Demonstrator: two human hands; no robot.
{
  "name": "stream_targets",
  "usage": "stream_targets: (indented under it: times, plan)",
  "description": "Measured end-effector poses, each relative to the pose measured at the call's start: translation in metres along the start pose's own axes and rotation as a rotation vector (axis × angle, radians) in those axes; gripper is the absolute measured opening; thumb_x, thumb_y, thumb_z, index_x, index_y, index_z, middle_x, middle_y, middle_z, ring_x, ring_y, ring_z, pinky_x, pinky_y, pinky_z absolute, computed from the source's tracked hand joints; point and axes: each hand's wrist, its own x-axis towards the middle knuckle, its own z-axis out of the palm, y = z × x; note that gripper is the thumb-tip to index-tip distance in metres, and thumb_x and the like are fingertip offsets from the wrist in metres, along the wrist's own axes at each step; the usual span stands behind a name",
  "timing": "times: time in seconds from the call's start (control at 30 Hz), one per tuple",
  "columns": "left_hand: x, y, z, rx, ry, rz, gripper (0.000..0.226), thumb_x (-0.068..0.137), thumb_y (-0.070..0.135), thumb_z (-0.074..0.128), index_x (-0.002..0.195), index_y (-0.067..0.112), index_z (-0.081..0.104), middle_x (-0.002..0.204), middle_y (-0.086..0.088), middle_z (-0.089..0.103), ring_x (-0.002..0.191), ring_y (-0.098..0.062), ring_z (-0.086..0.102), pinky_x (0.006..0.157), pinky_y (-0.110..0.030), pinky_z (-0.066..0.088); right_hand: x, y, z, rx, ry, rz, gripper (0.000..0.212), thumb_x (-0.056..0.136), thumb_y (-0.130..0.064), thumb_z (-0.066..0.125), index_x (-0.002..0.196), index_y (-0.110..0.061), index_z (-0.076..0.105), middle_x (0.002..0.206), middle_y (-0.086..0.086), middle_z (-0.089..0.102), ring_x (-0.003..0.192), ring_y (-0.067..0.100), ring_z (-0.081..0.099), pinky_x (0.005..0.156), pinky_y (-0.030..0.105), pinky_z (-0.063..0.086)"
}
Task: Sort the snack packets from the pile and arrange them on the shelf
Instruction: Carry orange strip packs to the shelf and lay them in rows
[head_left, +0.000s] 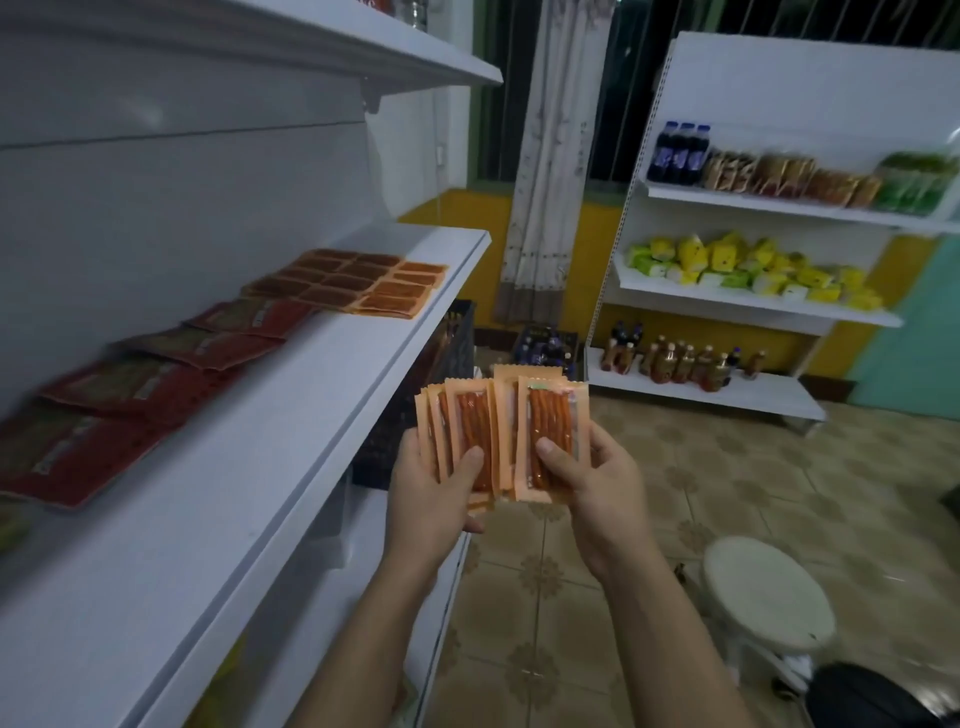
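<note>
Several red packets (119, 395) lie in an overlapping row on a white shelf (291, 415), up and to the left of the left hand (441, 499). Farther along the same shelf, above and beyond that hand, flat orange-brown packets (353, 283) sit in a neat block near the shelf's far end.

Just off the shelf's front edge, the left hand is raised palm up and grips a fan of orange snack packets (470, 421), each with a clear window showing reddish sticks. Its thumb presses on the front of the fan and its fingers curl behind. A black crate (460, 332) stands behind and beyond this hand, partly hidden by the packets.

Right beside it, the right hand (597, 483) pinches another packet (551, 431) of the same kind, thumb on the clear window, fingers behind. This packet overlaps the right edge of the fan, so the two hands are almost touching.

Beyond the right hand, across a patterned tile floor (727, 467), a second shelving unit (753, 301) carries dark bottles (680, 153) and blurred snack bags on top, yellow packets (748, 270) in the middle, and brown bottles (680, 364) at the bottom. Below and to the right of the right hand stands a round white stool (763, 592).
</note>
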Motion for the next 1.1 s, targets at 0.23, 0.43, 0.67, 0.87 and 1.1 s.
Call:
stream_targets:
  times: [0.23,0.43,0.67,0.87,1.1]
  plan:
    - [0.058,-0.006,0.06,0.022,-0.011,0.006,0.032,0.092,0.021,0.067,0.12,0.023,0.052,0.106,0.001,0.068,0.084,-0.014,0.072,0.048,-0.029,0.055,0.076,0.007,-0.029,0.008,0.007,-0.004,0.023,0.088,-0.001,0.066,0.109,-0.01,0.067,0.1,0.006,0.075,0.093,0.021,0.073,0.075,0.031,0.059]
    - [0.11,-0.002,0.128,0.032,0.091,0.041,0.025,0.095,0.017,0.063,0.117,0.022,0.051,0.104,0.002,0.068,0.083,-0.011,0.071,0.049,-0.029,0.055,0.162,0.004,-0.057,-0.037,-0.09,-0.021,0.023,0.09,-0.006,0.066,0.112,-0.014,0.066,0.1,0.001,0.076,0.093,0.015,0.072,0.078,0.032,0.06]
    - [0.158,0.015,0.17,0.062,0.244,0.02,0.024,0.099,0.027,0.056,0.121,0.022,0.048,0.102,0.0,0.07,0.079,-0.013,0.072,0.051,-0.027,0.054,0.241,-0.006,-0.064,-0.017,-0.307,0.031,0.018,0.092,-0.009,0.064,0.11,-0.011,0.066,0.099,0.003,0.075,0.091,0.018,0.073,0.078,0.032,0.06]
    - [0.184,0.018,0.169,0.047,0.345,-0.007,0.041,0.094,0.045,0.055,0.125,0.02,0.047,0.1,-0.003,0.071,0.076,-0.014,0.073,0.053,-0.031,0.056,0.274,0.005,-0.038,-0.017,-0.439,0.059,0.018,0.092,-0.011,0.065,0.11,-0.012,0.065,0.098,0.002,0.075,0.091,0.018,0.072,0.082,0.038,0.059]
    - [0.232,0.007,0.143,-0.017,0.392,0.026,0.028,0.091,0.035,0.066,0.116,0.026,0.055,0.094,0.002,0.074,0.078,-0.015,0.074,0.054,-0.029,0.055,0.322,0.015,0.006,-0.074,-0.574,0.081,0.014,0.09,-0.014,0.069,0.103,-0.01,0.072,0.094,0.005,0.076,0.088,0.019,0.073,0.081,0.039,0.059]
